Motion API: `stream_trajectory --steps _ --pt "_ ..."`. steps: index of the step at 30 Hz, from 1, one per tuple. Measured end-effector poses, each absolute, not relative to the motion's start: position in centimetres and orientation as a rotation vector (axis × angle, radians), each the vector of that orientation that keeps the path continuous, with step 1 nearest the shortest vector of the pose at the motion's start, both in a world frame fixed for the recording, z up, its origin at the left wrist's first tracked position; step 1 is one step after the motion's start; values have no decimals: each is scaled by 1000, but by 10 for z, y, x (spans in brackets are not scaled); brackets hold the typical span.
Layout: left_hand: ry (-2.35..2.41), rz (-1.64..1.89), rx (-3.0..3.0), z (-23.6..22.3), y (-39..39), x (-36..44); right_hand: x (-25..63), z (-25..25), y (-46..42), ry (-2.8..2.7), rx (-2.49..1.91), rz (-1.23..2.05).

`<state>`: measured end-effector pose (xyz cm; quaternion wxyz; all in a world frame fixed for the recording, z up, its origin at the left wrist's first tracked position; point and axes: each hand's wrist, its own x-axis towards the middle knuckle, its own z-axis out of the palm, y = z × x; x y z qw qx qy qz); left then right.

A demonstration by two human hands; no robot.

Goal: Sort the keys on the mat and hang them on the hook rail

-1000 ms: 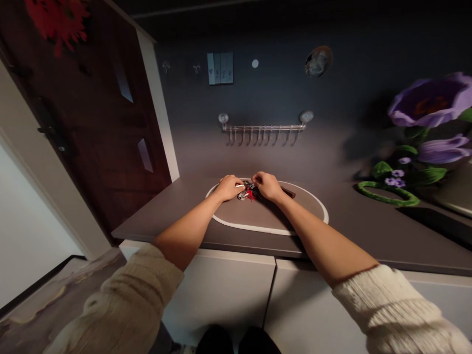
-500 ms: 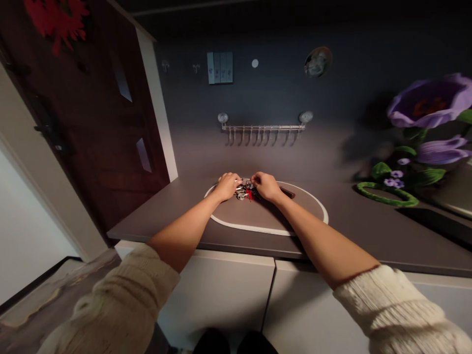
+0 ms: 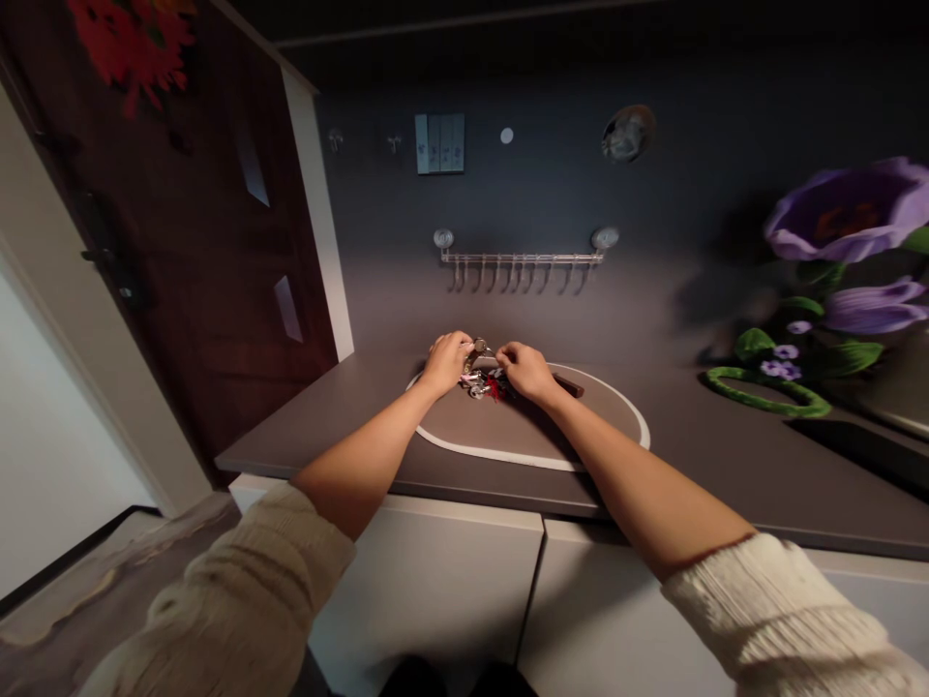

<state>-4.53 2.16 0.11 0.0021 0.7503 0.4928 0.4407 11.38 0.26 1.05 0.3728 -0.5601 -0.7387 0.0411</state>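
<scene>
My left hand (image 3: pixel 445 364) is closed on the left side of a bunch of keys (image 3: pixel 475 380). A brass-coloured piece with a round head (image 3: pixel 480 346) stands up beside its fingertips. Facing it from the right, my right hand (image 3: pixel 525 370) is pinched at the thin metal end near that head; what its fingers hold is too small to make out. Between the hands lie silvery pieces and a red tassel (image 3: pixel 494 389). The bunch rests on an oval mat (image 3: pixel 479 426) with a white rim. A dark brown bar-shaped item (image 3: pixel 568 386) shows behind my right wrist.
A clear hook rail (image 3: pixel 523 258) is fixed to the wall behind the mat. Purple flowers (image 3: pixel 846 213) and a green ring (image 3: pixel 765 392) are on the counter at right. White cabinet doors (image 3: pixel 428 581) lie below the counter edge; a dark door (image 3: pixel 195 252) is at left.
The brass-coloured piece with the round head has come up into sight between my fingertips. Both hands stay near the same spot. The whole view has shifted slightly.
</scene>
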Motion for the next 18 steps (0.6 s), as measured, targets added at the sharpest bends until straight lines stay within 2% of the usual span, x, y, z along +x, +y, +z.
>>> stream_trajectory --steps 9,18 --pt "1435 1574 2279 7 19 -44 112 9 8 -1685 -1295 553" --pt "1389 1605 2326 10 14 -41 108 10 5 -1514 -1049 1051"
